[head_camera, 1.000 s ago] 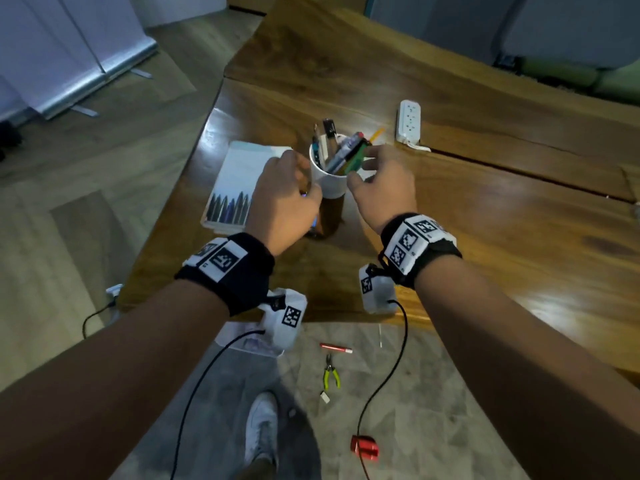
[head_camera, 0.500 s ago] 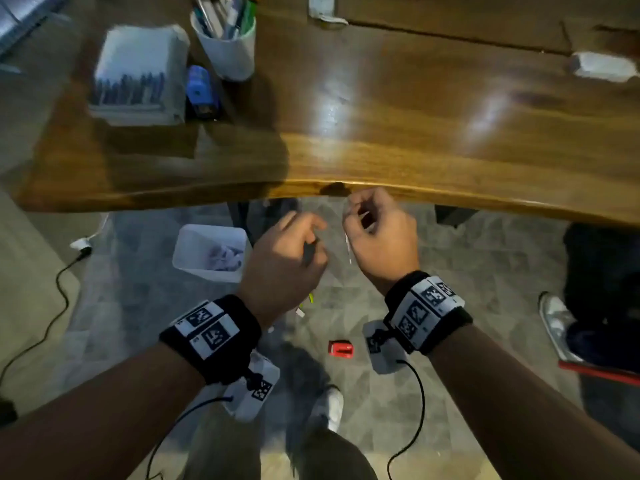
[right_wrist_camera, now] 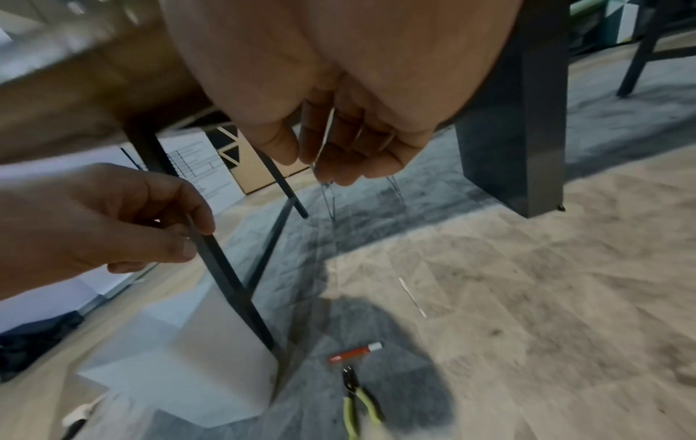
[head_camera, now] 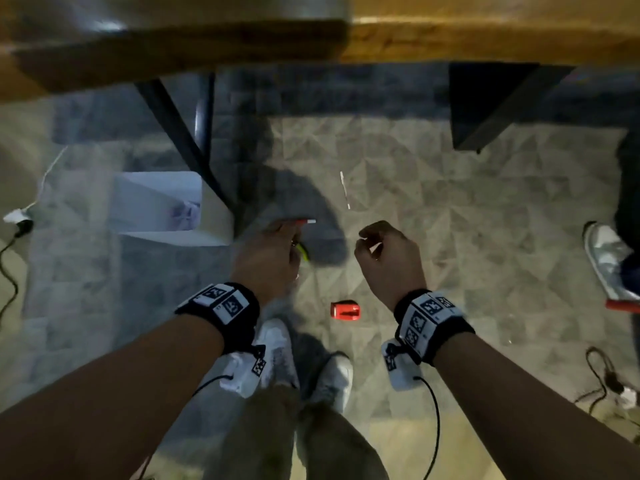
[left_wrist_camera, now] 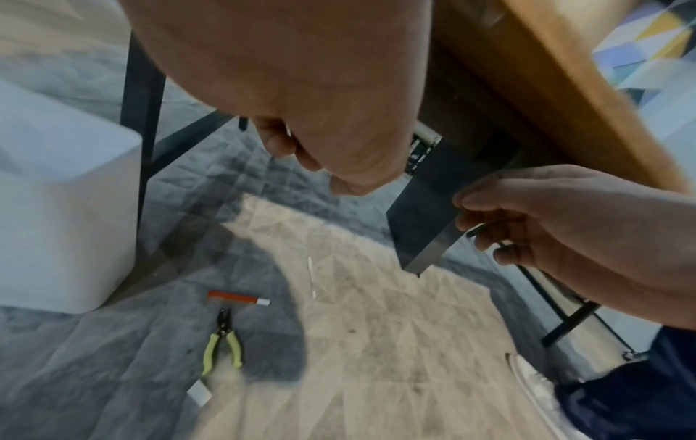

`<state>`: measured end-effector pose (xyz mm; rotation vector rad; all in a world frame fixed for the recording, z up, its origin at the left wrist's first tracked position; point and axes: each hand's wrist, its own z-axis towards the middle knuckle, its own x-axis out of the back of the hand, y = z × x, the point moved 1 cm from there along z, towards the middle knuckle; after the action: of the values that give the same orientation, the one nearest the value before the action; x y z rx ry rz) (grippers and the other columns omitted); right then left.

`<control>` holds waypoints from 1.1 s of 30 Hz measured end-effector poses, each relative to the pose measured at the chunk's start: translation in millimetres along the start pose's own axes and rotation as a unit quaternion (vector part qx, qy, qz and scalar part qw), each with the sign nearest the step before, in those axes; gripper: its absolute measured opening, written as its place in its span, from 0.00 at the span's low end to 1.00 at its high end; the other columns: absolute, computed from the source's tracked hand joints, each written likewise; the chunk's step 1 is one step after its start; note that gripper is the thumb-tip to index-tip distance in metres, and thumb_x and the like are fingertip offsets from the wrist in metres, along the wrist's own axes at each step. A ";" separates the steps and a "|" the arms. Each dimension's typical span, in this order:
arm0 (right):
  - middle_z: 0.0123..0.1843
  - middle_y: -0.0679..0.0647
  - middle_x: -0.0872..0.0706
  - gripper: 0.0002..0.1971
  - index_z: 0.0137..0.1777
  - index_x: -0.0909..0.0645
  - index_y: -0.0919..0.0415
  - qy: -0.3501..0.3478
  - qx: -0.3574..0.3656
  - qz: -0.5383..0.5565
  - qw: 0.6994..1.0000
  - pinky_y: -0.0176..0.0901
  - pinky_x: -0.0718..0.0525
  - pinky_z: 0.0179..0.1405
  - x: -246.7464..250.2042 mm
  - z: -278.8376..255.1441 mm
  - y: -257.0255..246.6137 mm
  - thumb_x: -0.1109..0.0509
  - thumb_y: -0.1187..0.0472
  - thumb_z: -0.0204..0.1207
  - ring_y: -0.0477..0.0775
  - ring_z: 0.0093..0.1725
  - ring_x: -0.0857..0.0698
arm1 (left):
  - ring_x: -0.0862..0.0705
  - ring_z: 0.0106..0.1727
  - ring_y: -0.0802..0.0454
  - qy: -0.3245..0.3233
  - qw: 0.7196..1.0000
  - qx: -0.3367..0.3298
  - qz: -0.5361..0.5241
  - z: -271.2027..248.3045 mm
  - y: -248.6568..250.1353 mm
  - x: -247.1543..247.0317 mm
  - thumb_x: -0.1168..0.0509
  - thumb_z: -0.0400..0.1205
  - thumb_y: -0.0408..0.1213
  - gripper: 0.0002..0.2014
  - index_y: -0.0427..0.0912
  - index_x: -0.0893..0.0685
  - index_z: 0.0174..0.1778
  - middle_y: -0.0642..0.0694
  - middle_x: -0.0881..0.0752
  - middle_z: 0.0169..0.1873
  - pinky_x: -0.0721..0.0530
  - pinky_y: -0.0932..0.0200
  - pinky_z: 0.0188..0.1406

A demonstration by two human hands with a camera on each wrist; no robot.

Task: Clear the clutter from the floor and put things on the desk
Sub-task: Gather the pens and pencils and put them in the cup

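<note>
From the head view, the left hand [head_camera: 268, 252] covers most of the green-handled pliers [head_camera: 304, 252] and the near end of the red marker [head_camera: 304, 222]. The surface [head_camera: 485, 39] is cut by the top edge and smeared by blur. What the white bin [head_camera: 156, 202] holds is too blurred to tell. The right hand [right_wrist_camera: 350, 125] hides whatever its curled fingers may enclose.

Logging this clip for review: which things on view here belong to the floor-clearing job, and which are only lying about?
Belongs to the job:
- red marker
- green-handled pliers
- thin white stick
- small red object
- small white scrap
- wooden desk
- left hand, right hand, both hovering over the floor clutter

Only lying about:
- white bin
- black cables
- another person's shoe
</note>
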<state>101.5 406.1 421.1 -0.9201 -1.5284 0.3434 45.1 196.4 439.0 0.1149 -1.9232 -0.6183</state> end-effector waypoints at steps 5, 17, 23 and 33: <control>0.46 0.51 0.10 0.05 0.51 0.16 0.55 -0.004 -0.027 -0.031 0.999 0.48 0.15 0.47 -91.6 37.3 101.1 0.28 0.57 0.78 0.55 0.42 0.13 | 0.13 0.50 0.29 -0.013 1.000 0.008 0.003 63.3 -65.9 -101.6 0.36 0.81 0.29 0.17 0.44 0.17 0.65 0.34 0.13 0.56 0.18 0.45 0.45; 0.44 0.50 0.10 0.05 0.48 0.17 0.52 -0.025 -0.077 -0.072 0.994 0.51 0.09 0.40 -226.8 143.3 244.9 0.31 0.53 0.76 0.56 0.40 0.11 | 0.14 0.50 0.28 -0.018 0.997 -0.018 0.076 193.0 -175.8 -268.1 0.39 0.85 0.35 0.08 0.40 0.21 0.59 0.32 0.14 0.49 0.18 0.40 0.45; 0.49 0.57 0.13 0.16 0.56 0.16 0.57 -0.060 -0.086 -0.120 0.987 0.43 0.22 0.46 -264.8 228.5 276.5 0.39 0.46 0.88 0.65 0.47 0.16 | 0.14 0.55 0.30 -0.052 0.995 0.013 0.086 262.8 -207.3 -305.9 0.35 0.85 0.45 0.15 0.46 0.22 0.66 0.37 0.15 0.56 0.13 0.39 0.52; 0.62 0.64 0.18 0.12 0.60 0.12 0.54 -0.108 -0.021 -0.206 0.972 0.51 0.17 0.63 -302.2 321.2 282.6 0.34 0.55 0.83 0.73 0.56 0.15 | 0.14 0.61 0.31 -0.090 0.971 -0.045 0.218 324.2 -240.0 -352.0 0.32 0.85 0.45 0.27 0.42 0.28 0.79 0.37 0.18 0.65 0.15 0.37 0.58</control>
<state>-123.8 464.8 -48.1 -0.5902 -1.8865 0.1120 -135.1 232.6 -63.8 -0.4242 -2.0031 -0.4261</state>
